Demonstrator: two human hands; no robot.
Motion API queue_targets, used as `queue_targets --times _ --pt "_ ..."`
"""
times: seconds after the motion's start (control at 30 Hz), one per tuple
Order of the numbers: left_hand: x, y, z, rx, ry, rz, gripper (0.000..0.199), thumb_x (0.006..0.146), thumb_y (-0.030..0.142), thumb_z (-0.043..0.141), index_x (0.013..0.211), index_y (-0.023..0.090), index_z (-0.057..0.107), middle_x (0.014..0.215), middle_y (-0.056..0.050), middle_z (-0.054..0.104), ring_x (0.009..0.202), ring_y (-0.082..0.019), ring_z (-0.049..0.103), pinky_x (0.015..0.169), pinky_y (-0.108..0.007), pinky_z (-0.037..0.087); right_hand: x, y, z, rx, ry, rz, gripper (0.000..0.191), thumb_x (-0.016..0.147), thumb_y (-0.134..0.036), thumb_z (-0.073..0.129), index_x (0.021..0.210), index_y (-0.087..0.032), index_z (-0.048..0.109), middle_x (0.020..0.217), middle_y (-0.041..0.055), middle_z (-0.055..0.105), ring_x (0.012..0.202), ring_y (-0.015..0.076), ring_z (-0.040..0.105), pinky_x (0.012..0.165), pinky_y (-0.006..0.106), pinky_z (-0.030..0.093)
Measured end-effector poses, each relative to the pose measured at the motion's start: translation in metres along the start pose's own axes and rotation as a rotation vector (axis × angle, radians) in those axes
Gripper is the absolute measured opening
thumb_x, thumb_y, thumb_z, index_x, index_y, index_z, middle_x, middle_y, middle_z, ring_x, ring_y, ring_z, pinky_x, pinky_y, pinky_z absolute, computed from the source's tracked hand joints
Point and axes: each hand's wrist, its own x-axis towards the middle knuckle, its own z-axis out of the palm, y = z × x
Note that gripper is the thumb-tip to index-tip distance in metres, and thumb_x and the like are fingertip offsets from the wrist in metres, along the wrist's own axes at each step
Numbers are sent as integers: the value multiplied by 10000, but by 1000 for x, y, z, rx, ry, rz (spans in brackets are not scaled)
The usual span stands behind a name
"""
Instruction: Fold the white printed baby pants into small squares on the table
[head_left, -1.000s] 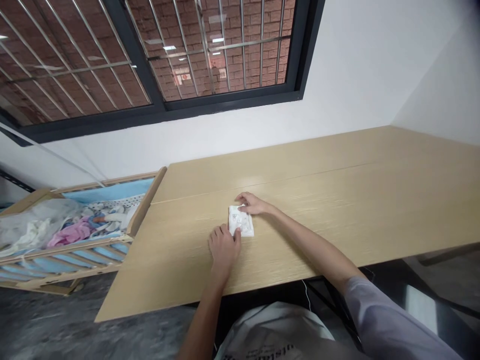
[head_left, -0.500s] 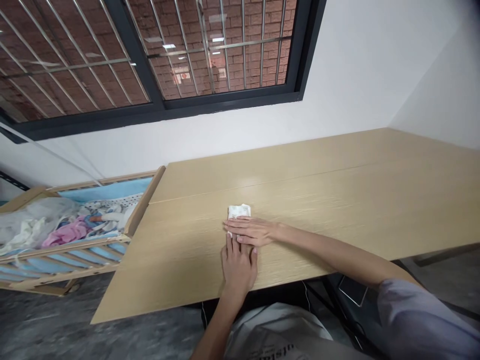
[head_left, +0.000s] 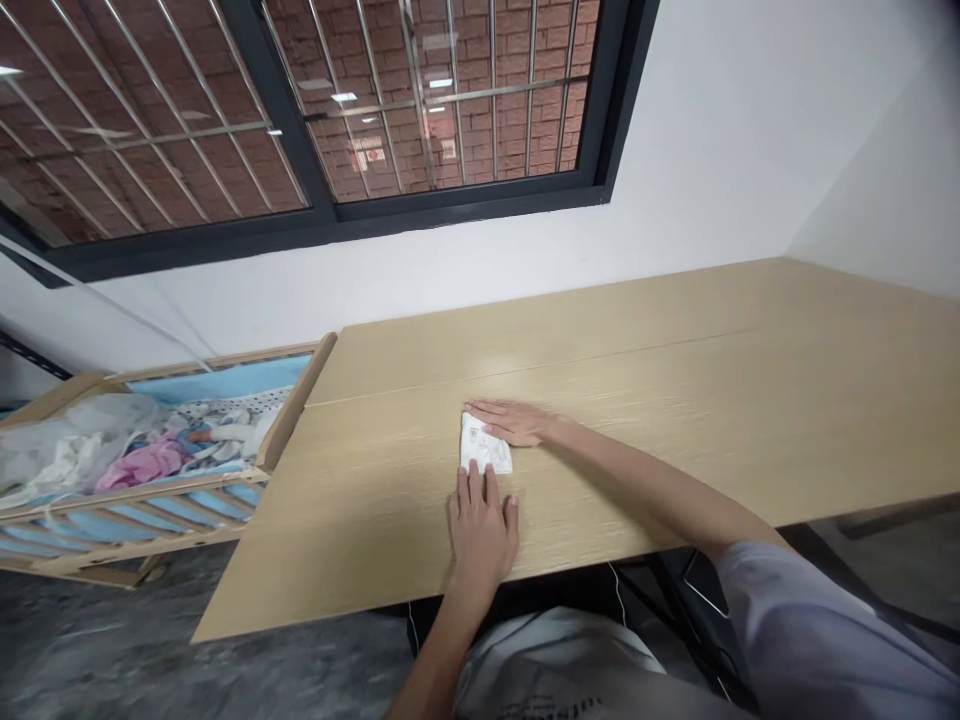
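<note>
A small white folded piece, cloth or paper with faint grey print (head_left: 480, 447), lies flat on the wooden table (head_left: 637, 400) in front of me. My left hand (head_left: 483, 525) rests palm down at its near edge, the fingertips touching it and the thumb held apart. Across the far edge and upper right of the white piece lies my right hand (head_left: 510, 420), flat with fingers stretched to the left. That hand hides the far part of the piece. Neither hand is closed round anything.
On the left, against the table's end, stands a wooden crib (head_left: 300, 405) holding crumpled clothes, with a pink cloth (head_left: 142, 464) among them. A dark-framed barred window (head_left: 465, 205) is in the wall behind. A white cable (head_left: 617, 590) hangs below the near edge.
My right hand has slid away from me, from the near part of the white piece to its far edge, uncovering its middle. My left hand has hardly moved.
</note>
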Motion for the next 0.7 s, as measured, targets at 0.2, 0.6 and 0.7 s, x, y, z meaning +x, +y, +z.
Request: queue_targets --times 0.2,0.6,0.7 --pt "6 -3 -9 -21 -34 1 529 1012 391 453 1478 147 506 1592 -183 416 1459 -368 380 1099 -532 398 0 4 4 53 34 18 608 1075 -505 272 1629 -260 211 1691 3 165 1568 195 130 1286 400 78" --pt "77 -35 -47 74 -208 -255 513 1014 478 379 1156 72 659 1148 -221 690 1117 -348 633 950 -447 435 -9 0 -1 180 499 328 364 972 -320 572 1271 -132 663 1215 167 631 1023 227 659 971 379 504" --pt "90 -28 -41 72 -256 -255 519 994 485 421 1146 45 650 1137 -247 698 1106 -360 650 927 -445 439 -6 -8 7 207 500 349 271 917 -278 642 1136 -132 710 1097 127 658 920 195 649 886 326 505"
